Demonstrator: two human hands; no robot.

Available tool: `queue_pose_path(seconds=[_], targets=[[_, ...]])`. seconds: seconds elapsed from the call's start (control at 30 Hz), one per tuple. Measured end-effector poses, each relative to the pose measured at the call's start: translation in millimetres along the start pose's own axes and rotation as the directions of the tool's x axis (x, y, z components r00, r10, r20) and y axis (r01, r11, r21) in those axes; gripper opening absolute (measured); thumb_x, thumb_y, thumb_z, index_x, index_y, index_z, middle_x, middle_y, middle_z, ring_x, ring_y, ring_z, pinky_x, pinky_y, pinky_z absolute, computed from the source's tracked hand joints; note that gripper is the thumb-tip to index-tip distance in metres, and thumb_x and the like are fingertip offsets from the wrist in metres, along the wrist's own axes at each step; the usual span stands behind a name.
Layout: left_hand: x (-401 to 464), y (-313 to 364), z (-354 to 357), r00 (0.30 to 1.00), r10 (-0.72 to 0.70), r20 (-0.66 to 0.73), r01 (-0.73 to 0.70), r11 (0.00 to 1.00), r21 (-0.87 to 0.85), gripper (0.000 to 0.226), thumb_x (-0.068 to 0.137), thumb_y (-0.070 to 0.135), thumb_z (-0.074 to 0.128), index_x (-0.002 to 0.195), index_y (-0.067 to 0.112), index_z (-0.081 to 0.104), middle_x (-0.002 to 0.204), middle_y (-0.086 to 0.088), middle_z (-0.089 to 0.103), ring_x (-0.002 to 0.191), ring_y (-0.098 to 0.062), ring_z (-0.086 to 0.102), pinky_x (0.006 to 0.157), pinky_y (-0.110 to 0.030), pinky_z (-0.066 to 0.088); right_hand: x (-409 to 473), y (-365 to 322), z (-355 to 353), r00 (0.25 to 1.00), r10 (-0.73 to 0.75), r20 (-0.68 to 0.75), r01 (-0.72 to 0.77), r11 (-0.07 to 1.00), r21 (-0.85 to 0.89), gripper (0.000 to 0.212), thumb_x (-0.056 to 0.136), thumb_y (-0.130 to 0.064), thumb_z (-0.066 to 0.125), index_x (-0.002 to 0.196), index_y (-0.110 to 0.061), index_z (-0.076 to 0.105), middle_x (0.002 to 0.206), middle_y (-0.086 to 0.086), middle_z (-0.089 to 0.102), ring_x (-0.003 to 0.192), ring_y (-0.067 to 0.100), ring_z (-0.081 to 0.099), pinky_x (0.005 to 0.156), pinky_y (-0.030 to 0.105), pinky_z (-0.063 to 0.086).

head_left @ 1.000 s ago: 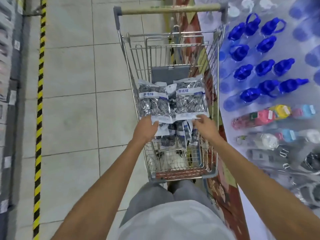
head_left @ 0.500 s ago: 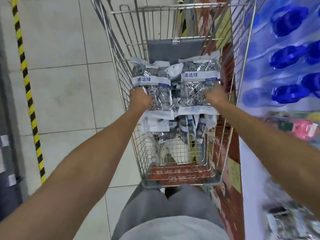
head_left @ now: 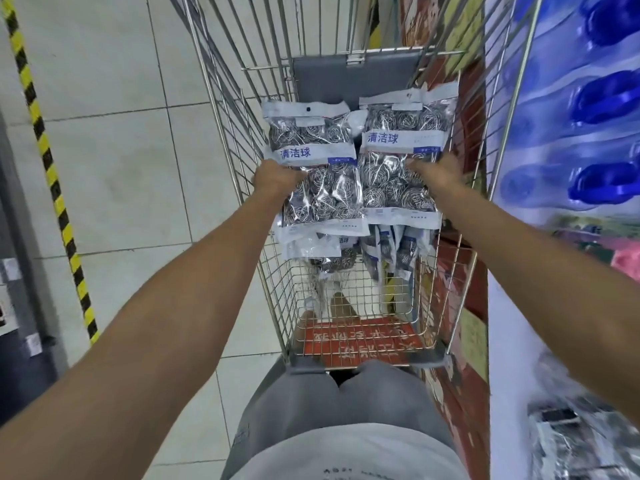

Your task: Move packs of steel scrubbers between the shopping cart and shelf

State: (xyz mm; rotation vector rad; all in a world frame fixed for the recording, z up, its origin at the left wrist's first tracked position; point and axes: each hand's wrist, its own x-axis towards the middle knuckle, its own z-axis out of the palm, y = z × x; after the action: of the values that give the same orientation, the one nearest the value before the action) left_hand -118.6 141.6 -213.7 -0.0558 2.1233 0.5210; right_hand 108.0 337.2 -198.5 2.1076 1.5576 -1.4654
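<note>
Gripping scrubber packs at their outer edges, left hand and right hand nearly brush the cart walls.

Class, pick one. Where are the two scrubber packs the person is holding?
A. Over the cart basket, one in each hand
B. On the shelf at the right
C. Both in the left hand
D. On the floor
A: the left hand grips the left pack and the right hand the right pack, both above the cart.
</note>
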Motion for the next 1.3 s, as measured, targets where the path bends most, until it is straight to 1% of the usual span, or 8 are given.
queue_pose_path(seconds=[0.2,0.3,0.5,0.67,0.87,1.0,1.17,1.3], targets=[[-6.0,-6.7,-2.6,0.994,0.036,0.099,-0.004,0.952,-0.305,0.072,0.081,0.003,0.084,0.144,0.011,0.050,0.120,-0.003,0.068,0.111,-0.021,0.064,0.096,-0.035,0.054,-7.6,10.1,1.9,0.988,-0.115,-0.103,0.119,0.993,0.024,0.062,0.084,-0.025,0.086,0.133,-0.015,0.048,0.127,0.002,0.060,0.115,0.025,0.062,0.101,0.047,0.055],[-13.0,-9.2,-7.6,0.985,0.077,0.156,-0.007,0.913,-0.407,0.061,0.078,-0.002,0.084,0.130,0.014,0.057,0.106,0.003,0.073,0.098,-0.011,0.069,0.076,-0.027,0.054,-9.5,12.2,0.8,0.995,-0.080,-0.065,0.086,0.992,0.090,0.067,0.081,-0.026,0.088,0.133,-0.015,0.046,0.111,-0.005,0.057,0.113,0.024,0.061,0.089,0.040,0.055],[-28.2,-13.7,-14.8,0.958,0.084,0.275,0.061,0.876,-0.478,0.048,0.071,0.013,0.089,0.115,0.018,0.071,0.115,-0.002,0.077,0.123,-0.027,0.062,0.113,-0.052,0.045,-12.1,8.7,-8.9,0.988,0.030,0.149,-0.055,0.984,0.168,0.117,0.067,-0.040,0.094,0.159,-0.014,0.026,0.157,0.010,0.044,0.146,0.032,0.040,0.118,0.050,0.033],[-53.0,-17.5,-14.8,0.954,0.134,0.267,0.017,0.867,-0.498,0.055,0.083,0.013,0.082,0.132,0.026,0.061,0.115,0.007,0.067,0.131,-0.021,0.047,0.122,-0.059,0.026,-27.3,12.3,-20.3,0.970,0.032,0.240,-0.083,0.975,0.207,0.098,0.079,-0.024,0.087,0.159,-0.019,0.030,0.140,-0.005,0.054,0.118,0.016,0.052,0.095,0.042,0.046],[-104.9,-33.0,-32.5,0.951,0.189,0.245,-0.049,0.874,-0.483,0.063,0.080,0.012,0.082,0.136,0.029,0.057,0.131,-0.001,0.066,0.135,-0.028,0.053,0.119,-0.060,0.035,-79.1,26.0,-38.1,0.966,-0.156,0.205,0.100,0.961,0.259,0.048,0.083,-0.014,0.083,0.121,-0.029,0.059,0.121,-0.009,0.070,0.114,0.013,0.063,0.111,0.046,0.044],[-148.5,-48.6,-61.4,0.935,0.273,0.228,-0.125,0.852,-0.508,0.056,0.081,0.012,0.084,0.128,0.025,0.058,0.124,-0.004,0.070,0.124,-0.026,0.060,0.113,-0.055,0.041,-130.2,37.7,-57.5,0.954,-0.236,0.185,0.169,0.933,0.319,0.061,0.070,-0.026,0.087,0.126,-0.025,0.064,0.117,-0.009,0.074,0.096,0.004,0.066,0.084,0.027,0.049],[-194.8,-82.1,-99.9,0.888,0.357,0.290,-0.132,0.802,-0.583,0.055,0.078,0.013,0.086,0.126,0.022,0.060,0.108,-0.008,0.079,0.101,-0.032,0.074,0.066,-0.041,0.062,-201.1,65.6,-80.4,0.950,-0.292,0.114,0.229,0.895,0.382,0.049,0.078,-0.023,0.087,0.120,-0.030,0.063,0.113,-0.012,0.075,0.101,0.002,0.068,0.085,0.026,0.050],[-218.3,-114.2,-118.1,0.845,0.408,0.345,-0.146,0.798,-0.585,0.054,0.083,0.012,0.084,0.131,0.016,0.059,0.117,-0.019,0.075,0.096,-0.030,0.077,0.072,-0.047,0.064,-268.2,105.2,-89.4,0.955,-0.291,0.059,0.226,0.842,0.489,0.045,0.078,-0.024,0.086,0.115,-0.031,0.061,0.101,-0.022,0.075,0.095,-0.005,0.062,0.080,0.021,0.042]])
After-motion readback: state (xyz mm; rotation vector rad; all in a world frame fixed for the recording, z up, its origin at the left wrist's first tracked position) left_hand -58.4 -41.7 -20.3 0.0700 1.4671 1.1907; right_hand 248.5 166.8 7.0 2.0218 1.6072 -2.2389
